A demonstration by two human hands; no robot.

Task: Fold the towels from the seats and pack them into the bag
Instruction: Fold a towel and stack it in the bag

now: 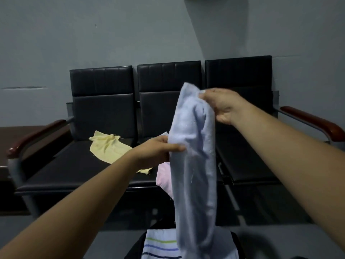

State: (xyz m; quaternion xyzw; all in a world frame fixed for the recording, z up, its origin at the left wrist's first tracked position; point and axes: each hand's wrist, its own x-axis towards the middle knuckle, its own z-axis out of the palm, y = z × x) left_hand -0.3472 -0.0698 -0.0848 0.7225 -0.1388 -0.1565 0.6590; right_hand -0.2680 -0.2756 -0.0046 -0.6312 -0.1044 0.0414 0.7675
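I hold a pale blue towel (194, 146) up in front of me, hanging long and narrow, bunched lengthwise. My right hand (222, 107) is raised and pinches the towel's top end between curled fingers and thumb. My left hand (158, 148) is lower and grips the towel's left edge about a third of the way down, thumb across the front and fingers wrapped behind. The towel's lower end dangles over a white towel with green, blue and dark stripes (160, 245) at the bottom of the view, which lies in what looks like a dark bag (134, 248), though only its edges show. Behind the towel stands a row of three black padded seats (102, 113) against a grey wall (112, 34), with brown armrests at either end. A crumpled yellow towel (106, 146) lies on the left-most seat, and a pink towel (163, 176) lies on the middle seat, partly hidden by the blue one.
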